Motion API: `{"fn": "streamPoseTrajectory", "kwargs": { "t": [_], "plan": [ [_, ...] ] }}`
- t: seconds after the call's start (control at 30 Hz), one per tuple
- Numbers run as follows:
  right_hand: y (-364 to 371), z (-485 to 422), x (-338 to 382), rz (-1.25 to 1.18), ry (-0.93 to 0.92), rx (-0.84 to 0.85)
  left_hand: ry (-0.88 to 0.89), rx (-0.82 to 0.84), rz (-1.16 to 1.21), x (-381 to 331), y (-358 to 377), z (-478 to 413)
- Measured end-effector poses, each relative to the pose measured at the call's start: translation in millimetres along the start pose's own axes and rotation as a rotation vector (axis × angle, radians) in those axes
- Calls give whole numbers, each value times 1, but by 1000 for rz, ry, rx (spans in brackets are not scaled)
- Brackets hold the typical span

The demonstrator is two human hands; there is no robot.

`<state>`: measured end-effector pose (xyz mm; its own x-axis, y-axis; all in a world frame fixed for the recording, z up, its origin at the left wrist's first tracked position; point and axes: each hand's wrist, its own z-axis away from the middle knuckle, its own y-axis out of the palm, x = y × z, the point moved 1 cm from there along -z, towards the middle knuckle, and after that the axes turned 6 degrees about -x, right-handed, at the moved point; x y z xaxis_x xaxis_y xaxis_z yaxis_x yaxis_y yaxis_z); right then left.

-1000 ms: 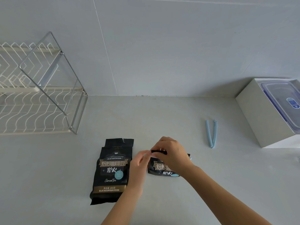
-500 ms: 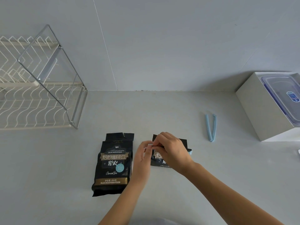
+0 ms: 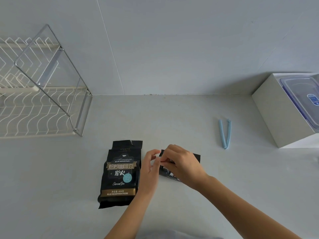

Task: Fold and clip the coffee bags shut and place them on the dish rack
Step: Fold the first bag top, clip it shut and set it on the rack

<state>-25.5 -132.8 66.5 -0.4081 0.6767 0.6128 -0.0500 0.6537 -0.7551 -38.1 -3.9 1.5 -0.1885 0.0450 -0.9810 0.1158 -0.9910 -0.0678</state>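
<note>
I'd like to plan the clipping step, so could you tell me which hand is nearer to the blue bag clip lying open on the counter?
Right. The right hand rests on the smaller coffee bag, with the blue bag clip up and to its right. The left hand sits farther left, beside the larger coffee bag.

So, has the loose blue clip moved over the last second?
No. The clip lies at the same gap left of the white box as before; only the camera view shifted.
</note>
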Motion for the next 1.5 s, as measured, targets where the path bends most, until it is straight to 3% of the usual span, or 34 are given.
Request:
{"fn": "streamPoseTrajectory", "kwargs": {
  "t": [0.2,0.57,0.73,0.83,1.0,1.17,1.27,1.5],
  "plan": [
    [10,-5,-4,56,72,90,-80,5,74,5,-4,-1],
    [-6,7,-2,74,-23,-34,-45,107,33,5,2,0],
    [-18,5,-3,147,-94,166,-45,116,-4,10,4,2],
    [-23,19,-10,10,42,144,-57,89,-80,14,0,2],
    [-45,56,-45,31,222,-37,230,40,-321,-9,1,-1],
    [-50,81,-63,-14,314,-122,587,263,-691,-44,33,7],
    [-45,84,-64,-64,315,-189,651,379,-865,-47,52,8],
    [-35,101,-66,-180,406,-464,730,330,-981,-56,82,18]
  ]
}}
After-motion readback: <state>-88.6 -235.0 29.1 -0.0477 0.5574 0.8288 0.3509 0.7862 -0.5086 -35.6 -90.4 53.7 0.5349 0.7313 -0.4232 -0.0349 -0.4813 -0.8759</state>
